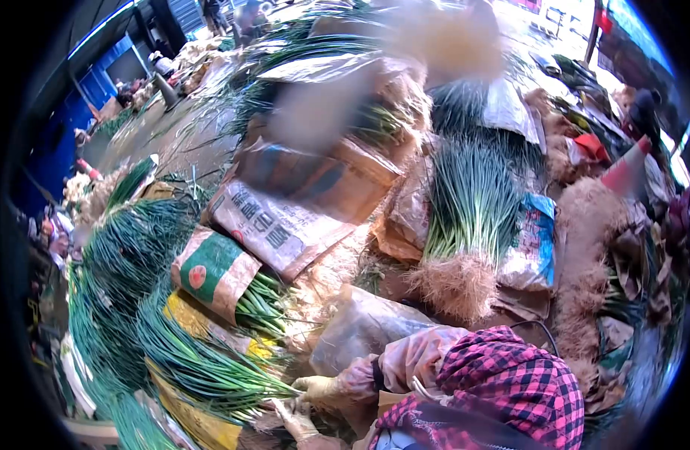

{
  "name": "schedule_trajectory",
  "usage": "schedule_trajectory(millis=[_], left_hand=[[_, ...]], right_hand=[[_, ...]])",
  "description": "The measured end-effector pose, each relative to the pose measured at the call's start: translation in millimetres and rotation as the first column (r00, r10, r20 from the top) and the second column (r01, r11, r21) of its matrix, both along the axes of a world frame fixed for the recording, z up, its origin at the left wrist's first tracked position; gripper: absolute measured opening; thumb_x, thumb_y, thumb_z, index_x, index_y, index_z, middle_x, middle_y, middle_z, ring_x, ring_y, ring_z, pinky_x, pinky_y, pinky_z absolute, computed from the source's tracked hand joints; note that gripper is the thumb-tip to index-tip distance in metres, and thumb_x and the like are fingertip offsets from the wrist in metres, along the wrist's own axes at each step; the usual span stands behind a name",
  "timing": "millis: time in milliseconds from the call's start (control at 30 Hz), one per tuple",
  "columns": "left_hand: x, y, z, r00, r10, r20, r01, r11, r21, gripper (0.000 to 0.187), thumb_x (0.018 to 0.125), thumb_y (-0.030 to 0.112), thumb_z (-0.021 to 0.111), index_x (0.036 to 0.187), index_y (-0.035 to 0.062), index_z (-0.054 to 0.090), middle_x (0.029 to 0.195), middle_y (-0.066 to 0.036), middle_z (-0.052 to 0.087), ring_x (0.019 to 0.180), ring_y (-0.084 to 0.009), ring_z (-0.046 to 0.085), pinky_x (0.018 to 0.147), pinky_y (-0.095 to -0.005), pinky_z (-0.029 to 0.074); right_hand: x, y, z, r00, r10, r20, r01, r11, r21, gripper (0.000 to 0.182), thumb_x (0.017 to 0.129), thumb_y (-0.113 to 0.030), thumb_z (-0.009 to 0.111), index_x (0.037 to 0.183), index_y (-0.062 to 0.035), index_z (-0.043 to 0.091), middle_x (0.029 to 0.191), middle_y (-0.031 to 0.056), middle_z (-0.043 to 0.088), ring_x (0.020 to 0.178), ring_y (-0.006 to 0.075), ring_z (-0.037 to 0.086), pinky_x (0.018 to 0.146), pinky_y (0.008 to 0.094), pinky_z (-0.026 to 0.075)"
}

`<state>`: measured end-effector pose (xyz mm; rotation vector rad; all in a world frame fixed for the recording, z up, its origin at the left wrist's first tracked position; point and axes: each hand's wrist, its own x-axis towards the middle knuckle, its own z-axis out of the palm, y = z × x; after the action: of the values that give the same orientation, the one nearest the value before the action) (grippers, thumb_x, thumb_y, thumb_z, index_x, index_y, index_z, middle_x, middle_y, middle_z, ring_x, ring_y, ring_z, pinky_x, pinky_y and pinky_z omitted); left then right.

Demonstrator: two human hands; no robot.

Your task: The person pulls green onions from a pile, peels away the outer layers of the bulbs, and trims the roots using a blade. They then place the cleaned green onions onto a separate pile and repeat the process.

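Long green onions (217,367) lie in a loose pile at the lower left, their white ends turned toward my hands. My right hand (320,391), in a pale glove, reaches in from the right and closes on the white ends. Just below it, my left hand (300,425), gloved too, has its fingers closed at the same white ends. The two hands are close together. How many stalks they hold is too small to make out. A yellow sack (191,316) lies partly under the onions. Behind them a green-and-tan paper sack (217,274) covers another bunch.
A large upright-spread onion bunch (472,202) with shaggy roots stands ahead. Printed brown sacks (277,225) cover the middle, near clear plastic sheeting (360,326). A traffic cone (627,165) stands at the right. More onions (127,262) are heaped at the left.
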<state>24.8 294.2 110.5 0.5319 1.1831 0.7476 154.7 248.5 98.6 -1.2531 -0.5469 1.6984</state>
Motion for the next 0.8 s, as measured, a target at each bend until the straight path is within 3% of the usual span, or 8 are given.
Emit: schedule_trajectory(millis=[100,167,233,333,400,533,567,800], left_hand=[[21,20,-4,0.949,-0.074,-0.306,0.206,0.881,0.427,0.063,0.084,0.028,0.058,0.133,0.0046,0.025,0.13,-0.014,0.034,0.107,-0.0246,0.042,0.083,-0.0394,0.04],[31,28,-22,0.825,0.196,-0.53,0.273,0.683,0.678,0.051,0.086,0.024,0.055,0.127,0.0006,0.034,0.117,-0.015,0.047,0.098,-0.0217,0.049,0.077,-0.0372,0.043],[37,28,-16,0.747,0.224,-0.626,0.335,0.686,0.646,0.05,0.086,0.024,0.055,0.126,0.0004,0.036,0.114,-0.015,0.049,0.096,-0.0213,0.05,0.077,-0.0363,0.044],[39,24,-13,0.695,0.168,-0.699,0.416,0.699,0.582,0.047,0.087,0.024,0.054,0.124,0.0,0.038,0.109,-0.014,0.051,0.093,-0.0206,0.052,0.076,-0.035,0.044],[36,21,-16,0.679,0.089,-0.729,0.483,0.694,0.534,0.045,0.087,0.024,0.054,0.122,-0.0003,0.04,0.106,-0.014,0.053,0.091,-0.0201,0.053,0.075,-0.0342,0.045],[12,13,-30,0.672,-0.298,-0.678,0.633,0.707,0.316,0.042,0.087,0.025,0.053,0.12,-0.0008,0.043,0.1,-0.014,0.057,0.087,-0.0192,0.055,0.074,-0.0325,0.046],[33,-10,19,0.693,-0.351,-0.629,0.561,0.811,0.166,0.035,0.089,0.029,0.051,0.108,0.0006,0.05,0.079,-0.009,0.059,0.073,-0.0168,0.056,0.072,-0.0291,0.046],[5,5,15,0.942,-0.001,-0.336,0.101,0.955,0.278,0.042,0.088,0.039,0.05,0.112,0.0042,0.047,0.083,-0.007,0.056,0.069,-0.017,0.054,0.066,-0.0269,0.046]], right_hand=[[4,-17,22,0.966,0.038,0.255,-0.122,0.938,0.323,0.065,0.063,0.001,0.064,0.124,-0.0053,0.046,0.105,0.0088,0.059,0.099,0.0179,0.051,0.083,0.0298,0.042],[-1,-21,23,0.994,-0.069,-0.089,0.098,0.916,0.388,0.067,0.064,0.002,0.063,0.127,-0.0058,0.044,0.104,0.0069,0.058,0.096,0.0158,0.05,0.08,0.0276,0.042],[3,-19,22,0.967,-0.074,-0.245,0.166,0.909,0.382,0.067,0.065,0.003,0.063,0.128,-0.0061,0.043,0.101,0.0056,0.058,0.093,0.0162,0.05,0.076,0.0275,0.043],[8,-19,8,0.965,-0.12,0.231,0.027,0.929,0.369,0.062,0.069,0.002,0.062,0.128,-0.0077,0.043,0.09,0.0027,0.056,0.081,0.0156,0.05,0.064,0.0278,0.043],[20,-24,28,0.986,-0.067,-0.156,0.087,0.988,0.125,0.055,0.074,0.0,0.06,0.126,-0.0088,0.044,0.081,0.001,0.053,0.07,0.0142,0.048,0.055,0.0284,0.041],[10,-5,-15,0.97,-0.134,-0.205,0.156,0.983,0.094,0.042,0.073,-0.009,0.064,0.113,-0.0057,0.051,0.087,0.0063,0.059,0.082,0.0142,0.053,0.069,0.0284,0.044],[6,3,-33,0.979,-0.12,-0.165,0.136,0.987,0.085,0.038,0.074,-0.008,0.064,0.11,-0.005,0.05,0.09,0.0058,0.059,0.082,0.0137,0.054,0.069,0.0271,0.044],[22,-5,-14,0.996,-0.066,-0.065,0.077,0.982,0.175,0.052,0.073,-0.007,0.062,0.121,-0.0034,0.045,0.098,0.0078,0.059,0.09,0.0164,0.053,0.077,0.0299,0.044]])
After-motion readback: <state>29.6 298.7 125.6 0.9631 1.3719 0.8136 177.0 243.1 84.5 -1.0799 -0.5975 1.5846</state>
